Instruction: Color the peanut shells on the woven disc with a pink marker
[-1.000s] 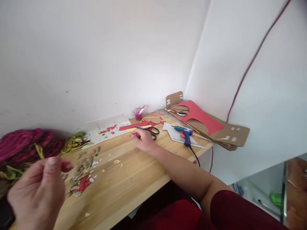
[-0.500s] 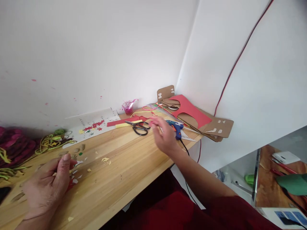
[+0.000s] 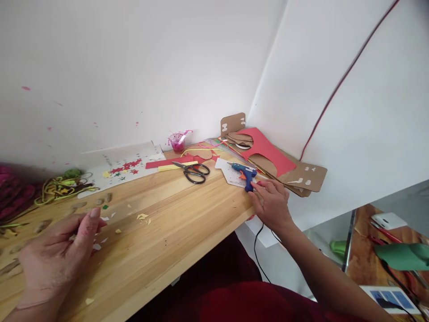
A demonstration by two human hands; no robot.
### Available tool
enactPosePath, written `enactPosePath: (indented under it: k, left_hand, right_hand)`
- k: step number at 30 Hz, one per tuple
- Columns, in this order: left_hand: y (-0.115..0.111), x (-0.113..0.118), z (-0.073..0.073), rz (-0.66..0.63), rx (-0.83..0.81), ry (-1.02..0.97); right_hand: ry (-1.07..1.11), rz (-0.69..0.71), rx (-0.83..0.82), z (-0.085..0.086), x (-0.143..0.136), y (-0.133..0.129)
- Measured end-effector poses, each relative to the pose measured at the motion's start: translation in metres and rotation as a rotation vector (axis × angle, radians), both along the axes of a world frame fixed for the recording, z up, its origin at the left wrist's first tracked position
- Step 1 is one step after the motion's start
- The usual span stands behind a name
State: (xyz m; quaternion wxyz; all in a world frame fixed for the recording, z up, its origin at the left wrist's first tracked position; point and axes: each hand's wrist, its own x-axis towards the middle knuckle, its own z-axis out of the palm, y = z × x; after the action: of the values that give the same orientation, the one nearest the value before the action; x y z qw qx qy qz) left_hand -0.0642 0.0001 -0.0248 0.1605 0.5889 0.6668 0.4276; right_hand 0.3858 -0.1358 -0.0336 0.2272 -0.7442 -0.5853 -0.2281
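At the left, my left hand [image 3: 58, 255] rests on the table with its fingers curled and the thumb pressed to them; what they hold, if anything, is hidden. White paper scraps [image 3: 97, 246] lie by its fingertips. My right hand [image 3: 273, 203] is beside the handle of a blue hot glue gun [image 3: 247, 175], fingers stretched out, the tips at or touching the handle. The glue gun lies on a white sheet [image 3: 223, 166], nozzle pointing left. Black-handled scissors [image 3: 197, 172] lie left of it, across red and yellow paper strips [image 3: 164, 165].
Paper stars [image 3: 125, 167] lie on a white sheet near the wall. A pink-stained cup [image 3: 177, 142] stands behind the scissors. Cut red card [image 3: 268, 150] and cardboard [image 3: 310, 176] fill the corner. Yarn [image 3: 63, 190] and stones [image 3: 78, 205] are at left. A cable [image 3: 256, 250] hangs off the front edge.
My right hand has moved from beside the scissors, right and down to the glue gun's handle. My left hand keeps its curled pose. The view has shifted slightly.
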Motion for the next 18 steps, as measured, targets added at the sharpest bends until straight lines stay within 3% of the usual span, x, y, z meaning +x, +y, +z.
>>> enactPosePath:
  k: [3,8,11,15,18]
  left_hand:
    - [-0.002,0.005,0.003,-0.067,0.142,0.005]
    - [-0.002,0.011,0.003,-0.212,0.214,-0.01]
    - [-0.002,0.014,0.005,-0.235,0.242,-0.031]
    - [-0.004,0.017,0.014,-0.187,0.26,-0.131]
    - [-0.002,0.014,0.021,-0.06,0.32,-0.283]
  right_hand:
    - [-0.073,0.012,-0.008,0.0,0.001,0.002]
    - [-0.154,0.013,-0.029,0.002,0.004,0.009]
    - [-0.187,0.009,-0.02,0.005,0.006,0.014]
    - [-0.23,0.026,-0.016,0.01,0.01,0.015]
    - [-0.261,0.051,-0.028,0.017,0.007,0.017]
